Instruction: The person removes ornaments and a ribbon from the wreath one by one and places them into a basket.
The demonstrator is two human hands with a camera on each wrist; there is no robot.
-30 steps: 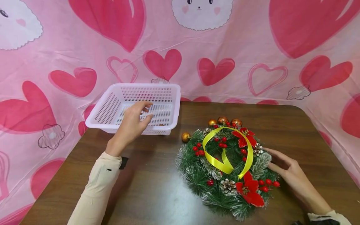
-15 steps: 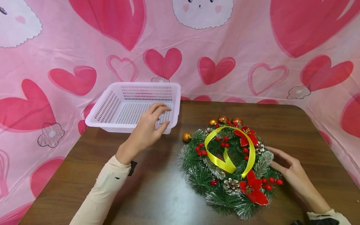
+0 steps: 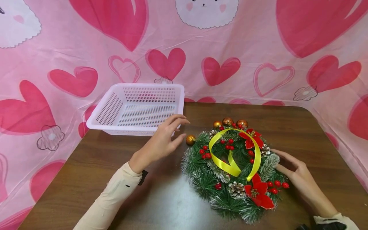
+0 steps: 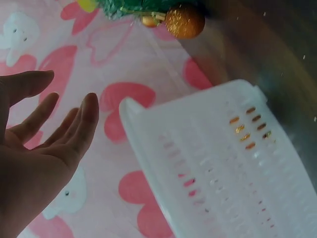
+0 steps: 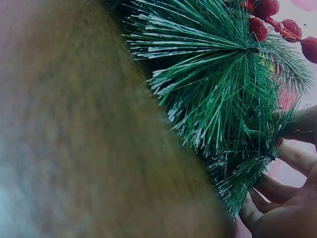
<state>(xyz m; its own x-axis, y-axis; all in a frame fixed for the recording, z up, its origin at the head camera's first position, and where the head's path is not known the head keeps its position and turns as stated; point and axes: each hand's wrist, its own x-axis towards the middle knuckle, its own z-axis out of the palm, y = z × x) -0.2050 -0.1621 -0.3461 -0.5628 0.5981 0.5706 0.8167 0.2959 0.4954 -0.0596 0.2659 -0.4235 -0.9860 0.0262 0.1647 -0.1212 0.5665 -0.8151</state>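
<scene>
A green Christmas wreath (image 3: 198, 183) lies on the table, with red flowers, berries and pinecones on it. A loop of yellow ribbon (image 3: 256, 156) stands on top. My right hand (image 3: 302, 179) holds the wreath's right edge; in the right wrist view its fingers (image 5: 277, 191) are partly hidden by needles. Just left of a glittery gold ball (image 3: 190, 140) at the wreath's left rim, my left hand (image 3: 161, 140) hovers with fingers loosely bent and nothing in them. In the left wrist view, this left hand (image 4: 47, 134) is apart from the ball (image 4: 184, 21).
A white perforated basket (image 3: 135, 130) stands at the back left, close behind my left hand. More gold and copper balls (image 3: 227, 121) line the wreath's far edge. A pink heart-printed cloth (image 3: 218, 41) hangs behind the brown table (image 3: 161, 198).
My left hand has moved right and nearer, from over the basket to beside the gold ball. The wreath shifted slightly right at first, with my right hand still at its edge.
</scene>
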